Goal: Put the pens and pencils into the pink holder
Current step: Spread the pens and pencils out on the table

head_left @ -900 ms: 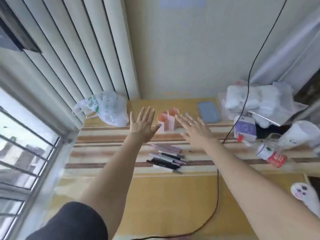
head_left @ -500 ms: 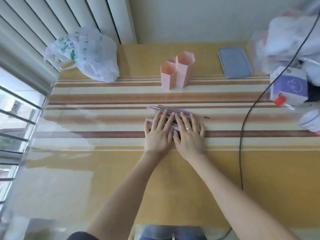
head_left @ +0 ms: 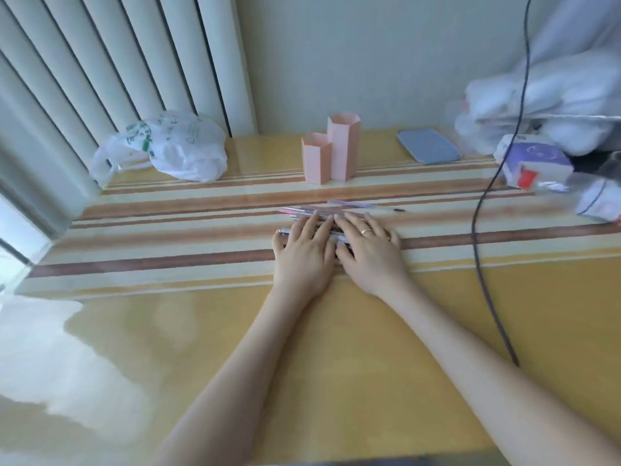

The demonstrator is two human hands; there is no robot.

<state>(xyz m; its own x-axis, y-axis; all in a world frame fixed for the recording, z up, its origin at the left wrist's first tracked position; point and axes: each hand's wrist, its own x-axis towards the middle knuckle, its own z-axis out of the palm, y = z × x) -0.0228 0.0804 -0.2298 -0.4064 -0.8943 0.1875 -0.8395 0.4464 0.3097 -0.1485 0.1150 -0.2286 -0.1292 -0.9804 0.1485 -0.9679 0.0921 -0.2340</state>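
Yellow striped table [head_left: 168, 331] meets a pale wall [head_left: 353, 62] and vertical blinds [head_left: 117, 62].

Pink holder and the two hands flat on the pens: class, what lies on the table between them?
Head view: only pens poking past the left hand and right hand, then bare striped table up to the pink holder.

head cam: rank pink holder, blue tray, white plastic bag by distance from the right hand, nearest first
1. Pink holder: straight ahead of the right hand, slightly left, past the pens.
2. Blue tray: ahead and to the right, near the wall.
3. White plastic bag: far left, by the blinds.
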